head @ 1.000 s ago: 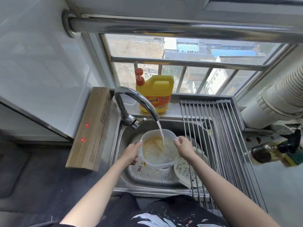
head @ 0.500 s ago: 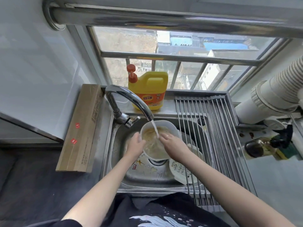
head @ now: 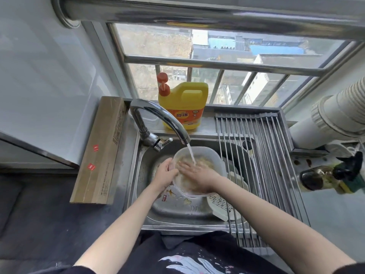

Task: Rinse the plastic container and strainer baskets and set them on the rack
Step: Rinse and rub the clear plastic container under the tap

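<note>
A translucent plastic container [head: 214,158] with yellowish residue inside is held over the steel sink [head: 146,155], under water running from the faucet [head: 158,117]. My left hand [head: 165,176] grips its left rim. My right hand [head: 197,174] lies flat inside the container, fingers spread, touching its inner wall. A white perforated strainer basket [head: 219,204] leans in the sink's right side, partly under the rack. The rack [head: 262,155] of steel rods spans the sink's right half and carries nothing.
A yellow detergent jug [head: 184,107] with an orange pump stands on the ledge behind the faucet. A long cardboard box [head: 100,153] lies left of the sink. A dark oil bottle [head: 324,176] and a white duct [head: 335,117] are at the right.
My right hand left the container's right rim and went inside it, palm down. The container shifted a little toward the faucet. Water keeps running.
</note>
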### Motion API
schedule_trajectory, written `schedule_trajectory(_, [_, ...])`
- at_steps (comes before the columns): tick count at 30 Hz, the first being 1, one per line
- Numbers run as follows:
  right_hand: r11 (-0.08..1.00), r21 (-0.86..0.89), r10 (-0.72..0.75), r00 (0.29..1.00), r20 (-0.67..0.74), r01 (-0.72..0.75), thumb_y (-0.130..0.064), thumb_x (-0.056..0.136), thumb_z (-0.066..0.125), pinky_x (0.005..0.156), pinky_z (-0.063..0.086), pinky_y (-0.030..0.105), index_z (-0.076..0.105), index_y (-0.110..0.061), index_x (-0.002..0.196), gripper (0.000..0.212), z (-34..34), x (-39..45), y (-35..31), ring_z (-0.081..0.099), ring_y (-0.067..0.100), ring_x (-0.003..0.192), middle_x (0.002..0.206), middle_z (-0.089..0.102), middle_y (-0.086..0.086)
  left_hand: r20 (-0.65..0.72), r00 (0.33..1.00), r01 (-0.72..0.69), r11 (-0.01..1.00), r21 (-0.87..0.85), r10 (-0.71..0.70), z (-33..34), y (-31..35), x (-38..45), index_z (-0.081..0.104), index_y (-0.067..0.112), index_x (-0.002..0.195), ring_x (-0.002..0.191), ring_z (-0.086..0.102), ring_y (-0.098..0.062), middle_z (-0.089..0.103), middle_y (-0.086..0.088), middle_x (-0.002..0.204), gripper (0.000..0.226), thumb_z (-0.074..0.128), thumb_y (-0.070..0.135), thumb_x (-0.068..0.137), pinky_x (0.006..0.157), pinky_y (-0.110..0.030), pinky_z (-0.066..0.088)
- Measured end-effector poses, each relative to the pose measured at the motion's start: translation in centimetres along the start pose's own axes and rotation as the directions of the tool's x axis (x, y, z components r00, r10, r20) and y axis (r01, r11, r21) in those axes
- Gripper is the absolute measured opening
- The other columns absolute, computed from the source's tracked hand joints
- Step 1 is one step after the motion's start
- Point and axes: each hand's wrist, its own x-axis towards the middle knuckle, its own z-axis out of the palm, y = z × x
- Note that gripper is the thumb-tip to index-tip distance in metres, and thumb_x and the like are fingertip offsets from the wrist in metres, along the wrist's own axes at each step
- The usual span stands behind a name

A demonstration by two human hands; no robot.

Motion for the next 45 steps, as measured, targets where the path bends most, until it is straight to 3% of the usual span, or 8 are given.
schedule_trajectory(11, [0.99,-0.004,0.144,0.989,0.024,-0.144,-0.023,0.099,0.031,0.113,-0.014,0.049,-0.004,-0.018,0.154,0.065,0.5,-0.4,-0.7,-0.017,0.022,0.146,0.159,-0.014,0.003,-0.011,0.991,0.132,0.988,-0.084,-0.133,0.7,0.7,0.3,0.059,0.013,0.079,0.058,0.044,-0.015,0.052,-0.002,0.068,0.025,0.051,-0.005,0.065,0.045,-0.021,0.034])
schedule_trajectory(22, [0.982,0.128,0.123,0.984,0.127,-0.14,-0.017,0.097,0.041,0.106,0.034,0.04,0.008,-0.025,0.154,0.066,1.0,-0.3,0.3,0.038,0.03,0.135,0.157,0.025,0.011,0.065,0.978,0.202,0.978,-0.058,-0.198,0.3,0.2,0.6,0.062,0.016,0.08,0.061,0.045,-0.019,0.053,-0.004,0.07,0.027,0.051,-0.002,0.063,0.052,-0.027,0.035])
schedule_trajectory(27, [0.981,0.17,0.077,0.99,0.121,-0.097,-0.012,0.097,0.038,0.117,0.007,0.047,-0.001,-0.025,0.154,0.07,1.9,-0.7,-2.0,0.01,0.026,0.147,0.162,0.004,0.005,0.04,0.99,0.139,0.99,-0.025,-0.138,0.2,0.3,1.1,0.062,0.019,0.077,0.059,0.047,-0.013,0.057,0.001,0.068,0.034,0.05,-0.012,0.073,0.048,-0.023,0.035])
schedule_trajectory(31, [0.954,0.154,0.258,0.966,0.009,-0.256,-0.017,0.098,0.036,0.107,0.034,0.044,-0.002,-0.028,0.154,0.068,1.9,0.2,0.2,0.036,0.033,0.136,0.155,0.026,0.013,0.07,0.986,0.151,0.988,0.018,-0.152,-0.2,0.5,1.1,0.059,0.01,0.08,0.054,0.035,-0.013,0.047,-0.001,0.065,0.027,0.047,-0.012,0.07,0.043,-0.021,0.025])
schedule_trajectory(34, [0.986,0.152,0.052,0.994,0.092,-0.066,-0.017,0.097,0.039,0.118,0.009,0.05,-0.007,-0.034,0.152,0.073,1.8,-0.1,-1.4,-0.003,0.024,0.148,0.162,-0.002,0.0,0.031,0.993,0.116,0.993,0.028,-0.117,-0.7,0.7,1.6,0.061,0.0,0.085,0.065,0.043,-0.018,0.049,-0.01,0.072,0.026,0.046,-0.013,0.068,0.05,-0.024,0.031])
schedule_trajectory(40, [0.985,0.073,0.154,0.988,0.022,-0.156,-0.007,0.095,0.04,0.117,0.01,0.051,-0.002,-0.022,0.154,0.074,1.9,0.1,-1.1,0.006,0.032,0.147,0.161,0.005,0.01,0.056,0.988,0.136,0.988,0.074,-0.141,-1.4,1.5,1.7,0.041,0.015,0.059,0.051,0.028,-0.012,0.032,0.002,0.058,0.033,0.046,-0.016,0.07,0.039,-0.017,0.021])
schedule_trajectory(42, [0.996,0.083,0.011,0.992,0.125,-0.022,-0.007,0.096,0.039,0.116,0.009,0.055,-0.002,-0.031,0.153,0.075,2.2,-0.1,-1.6,-0.001,0.028,0.148,0.162,-0.002,0.004,0.07,0.987,0.142,0.987,0.072,-0.147,-1.6,1.4,1.6,0.046,0.009,0.068,0.055,0.032,-0.015,0.035,-0.005,0.063,0.022,0.047,-0.013,0.067,0.041,-0.018,0.022])
schedule_trajectory(45, [0.975,0.042,0.22,0.975,-0.033,-0.219,-0.003,0.094,0.04,0.112,0.027,0.047,0.003,-0.025,0.154,0.074,1.4,0.4,-0.6,0.018,0.032,0.145,0.161,0.006,0.007,0.082,0.978,0.192,0.981,0.016,-0.193,-1.6,1.1,1.3,0.057,0.007,0.089,0.06,0.037,-0.017,0.041,-0.008,0.072,0.03,0.048,-0.007,0.064,0.043,-0.017,0.028])
